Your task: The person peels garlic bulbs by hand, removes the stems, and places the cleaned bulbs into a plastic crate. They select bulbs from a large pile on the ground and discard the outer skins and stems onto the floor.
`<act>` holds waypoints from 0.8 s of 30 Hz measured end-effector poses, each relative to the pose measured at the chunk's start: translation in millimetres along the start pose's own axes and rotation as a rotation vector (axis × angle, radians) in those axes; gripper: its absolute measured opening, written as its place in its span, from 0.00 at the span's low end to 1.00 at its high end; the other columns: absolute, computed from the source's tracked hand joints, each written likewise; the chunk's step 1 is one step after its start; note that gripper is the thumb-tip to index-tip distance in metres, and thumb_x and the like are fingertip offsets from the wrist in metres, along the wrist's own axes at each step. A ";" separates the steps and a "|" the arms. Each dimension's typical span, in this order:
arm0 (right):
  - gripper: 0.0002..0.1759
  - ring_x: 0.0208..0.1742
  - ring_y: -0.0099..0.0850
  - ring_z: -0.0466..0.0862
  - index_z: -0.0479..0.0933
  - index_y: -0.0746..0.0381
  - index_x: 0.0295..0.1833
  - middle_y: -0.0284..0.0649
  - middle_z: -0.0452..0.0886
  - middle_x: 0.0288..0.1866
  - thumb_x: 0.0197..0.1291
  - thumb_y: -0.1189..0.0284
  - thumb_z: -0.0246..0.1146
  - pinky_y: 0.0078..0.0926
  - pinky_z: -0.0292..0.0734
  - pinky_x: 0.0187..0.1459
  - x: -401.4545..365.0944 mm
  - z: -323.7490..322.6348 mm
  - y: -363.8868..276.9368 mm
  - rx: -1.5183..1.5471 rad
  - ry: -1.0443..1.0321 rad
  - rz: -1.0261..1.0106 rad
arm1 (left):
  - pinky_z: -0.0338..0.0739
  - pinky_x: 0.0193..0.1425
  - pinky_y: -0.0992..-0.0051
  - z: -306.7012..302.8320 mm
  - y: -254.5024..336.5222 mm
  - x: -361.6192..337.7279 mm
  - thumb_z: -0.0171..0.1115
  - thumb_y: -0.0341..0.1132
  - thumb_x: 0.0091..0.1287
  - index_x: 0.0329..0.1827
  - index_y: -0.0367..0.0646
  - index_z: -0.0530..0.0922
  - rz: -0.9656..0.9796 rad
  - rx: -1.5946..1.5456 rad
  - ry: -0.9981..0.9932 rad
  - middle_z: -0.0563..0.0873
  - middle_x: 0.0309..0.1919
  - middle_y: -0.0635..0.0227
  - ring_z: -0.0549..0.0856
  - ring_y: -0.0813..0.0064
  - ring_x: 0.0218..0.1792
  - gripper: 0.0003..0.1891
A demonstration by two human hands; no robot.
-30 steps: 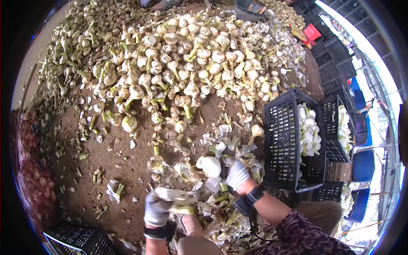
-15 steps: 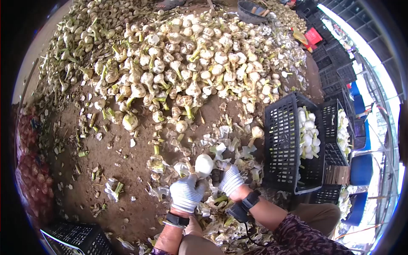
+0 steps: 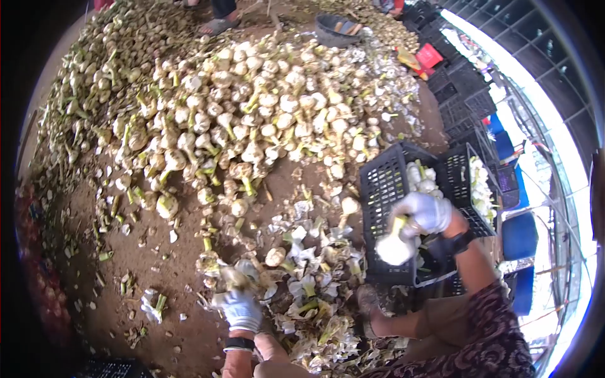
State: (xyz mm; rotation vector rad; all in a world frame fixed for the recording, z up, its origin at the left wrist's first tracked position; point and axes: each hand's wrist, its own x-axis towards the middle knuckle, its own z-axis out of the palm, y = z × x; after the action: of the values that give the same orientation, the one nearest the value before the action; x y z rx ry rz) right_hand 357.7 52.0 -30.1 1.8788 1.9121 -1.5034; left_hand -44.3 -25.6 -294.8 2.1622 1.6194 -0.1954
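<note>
My right hand (image 3: 425, 213), in a striped work glove, is closed on the stem of a peeled white garlic bulb (image 3: 395, 249). The bulb hangs over the near side of a black plastic crate (image 3: 386, 183) with white garlic bulbs (image 3: 422, 177) inside. Down at the lower middle, my gloved left hand (image 3: 241, 310) is closed around a blurred, yellowish unpeeled garlic bulb (image 3: 236, 278) just above the ground. Papery peelings (image 3: 309, 283) and cut stems lie beside it. Motion smears the fingers of both hands.
A large heap of unpeeled garlic (image 3: 252, 107) spreads across the ground ahead. More black crates (image 3: 469, 167) line the right side. A dark basin (image 3: 337, 30) stands at the back, near another person's sandaled foot (image 3: 219, 26). Red mesh sacks (image 3: 41, 271) are at left.
My right hand has moved right and up from the peelings to the crate, taking the white bulb. My left hand has shifted down-left and now has another bulb. The view has turned right.
</note>
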 end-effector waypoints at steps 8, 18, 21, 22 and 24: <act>0.21 0.43 0.40 0.83 0.77 0.57 0.53 0.42 0.83 0.45 0.55 0.59 0.62 0.37 0.77 0.45 58.7 16.0 8.5 -0.590 0.290 0.298 | 0.75 0.51 0.59 20.2 47.7 -6.3 0.56 0.56 0.58 0.49 0.54 0.81 0.491 -0.346 -0.635 0.84 0.40 0.54 0.83 0.53 0.44 0.22; 0.21 0.49 0.47 0.82 0.71 0.52 0.58 0.53 0.80 0.49 0.57 0.72 0.58 0.36 0.78 0.48 186.8 107.8 184.5 -0.202 0.667 0.362 | 0.71 0.51 0.56 -40.2 12.8 2.4 0.62 0.47 0.53 0.53 0.52 0.80 0.295 -0.276 -0.215 0.80 0.45 0.58 0.78 0.54 0.46 0.24; 0.18 0.41 0.37 0.84 0.73 0.60 0.55 0.42 0.82 0.46 0.57 0.79 0.58 0.29 0.82 0.36 169.3 143.2 131.9 1.273 0.644 0.108 | 0.72 0.46 0.58 -54.4 42.6 23.5 0.66 0.33 0.47 0.52 0.48 0.78 0.234 -0.633 0.284 0.78 0.44 0.57 0.78 0.52 0.43 0.24; 0.19 0.38 0.34 0.84 0.72 0.65 0.55 0.42 0.82 0.45 0.58 0.74 0.62 0.27 0.81 0.32 153.7 149.1 92.3 1.510 0.433 0.097 | 0.72 0.50 0.56 -54.4 46.6 30.6 0.67 0.34 0.47 0.55 0.45 0.75 0.254 -0.666 0.272 0.77 0.48 0.53 0.77 0.49 0.47 0.27; 0.20 0.42 0.33 0.84 0.73 0.60 0.57 0.39 0.82 0.48 0.60 0.64 0.62 0.31 0.82 0.33 150.1 179.5 59.9 1.701 0.115 0.100 | 0.71 0.57 0.56 -58.3 59.8 37.0 0.70 0.36 0.47 0.59 0.42 0.71 0.150 -0.790 0.180 0.75 0.54 0.48 0.76 0.46 0.53 0.33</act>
State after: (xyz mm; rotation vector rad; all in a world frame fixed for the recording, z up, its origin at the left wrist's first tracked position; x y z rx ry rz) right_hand 268.0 31.0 -253.3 2.1783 0.0722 -3.4337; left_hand 15.1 17.8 -240.7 1.6826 1.2955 0.6025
